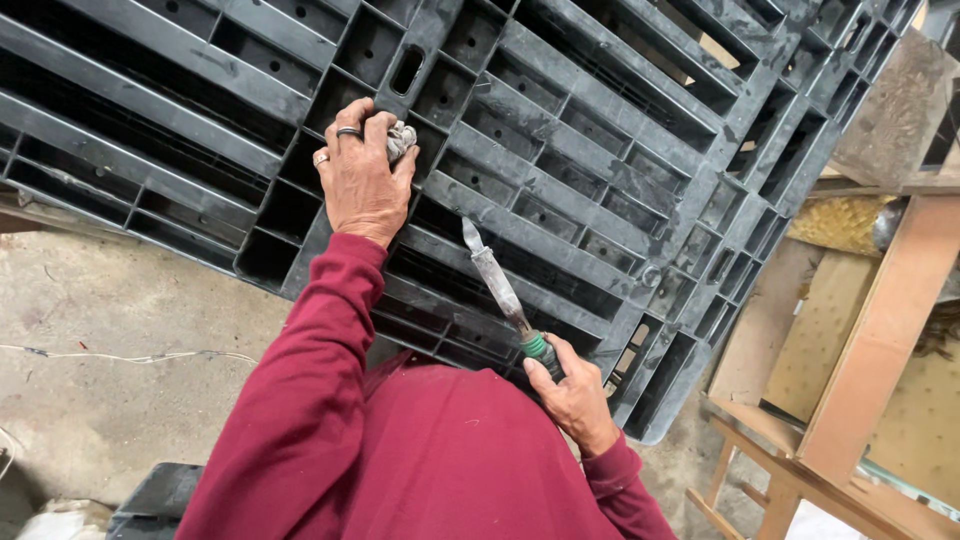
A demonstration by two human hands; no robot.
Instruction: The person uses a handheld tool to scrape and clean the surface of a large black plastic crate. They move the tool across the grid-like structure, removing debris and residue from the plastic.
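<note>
A large dark grey plastic pallet (pixel 560 130) with a grid of open cells fills the upper part of the head view, tilted toward me. My left hand (pixel 362 180), with two rings on it, presses a small grey rag (pixel 401 139) against a rib of the pallet. My right hand (pixel 572 392) grips the green handle of a worn knife (pixel 497 280). Its blade points up and to the left, and the tip touches a pallet rib just right of my left hand. Both arms wear dark red sleeves.
A concrete floor (pixel 110 350) with a thin white wire (pixel 130 356) lies at the left. Wooden frames and perforated boards (pixel 850 360) stand at the right. A dark plastic piece (pixel 160 495) sits at the bottom left.
</note>
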